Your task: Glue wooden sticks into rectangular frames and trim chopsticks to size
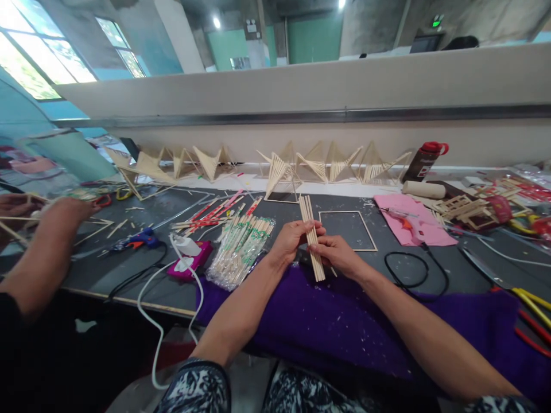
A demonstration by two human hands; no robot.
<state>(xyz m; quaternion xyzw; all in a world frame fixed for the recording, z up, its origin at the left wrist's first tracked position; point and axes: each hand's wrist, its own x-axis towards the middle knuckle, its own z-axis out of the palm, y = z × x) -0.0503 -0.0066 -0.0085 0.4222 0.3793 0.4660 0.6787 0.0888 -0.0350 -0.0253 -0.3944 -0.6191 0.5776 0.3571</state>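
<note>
A bundle of plain wooden chopsticks (310,229) stands slanted between my two hands, above the front edge of the table. My left hand (293,238) is closed around the bundle's left side. From the right, my right hand (338,252) pinches the lower part of the same bundle, and one stick end pokes out beneath its fingers. Just behind them lies a square frame of thin sticks (346,213) on the dark tabletop. Left of my hands is a clear plastic bag of paper-wrapped chopsticks (241,252).
A purple cloth (310,321) drapes over the front edge. A hot glue gun (413,223) rests on pink paper (387,206); pliers (534,304) lie far right. Stick models (279,169) line the back. At left are a power strip (191,267), a blue glue gun (144,238) and a co-worker's hand (64,215).
</note>
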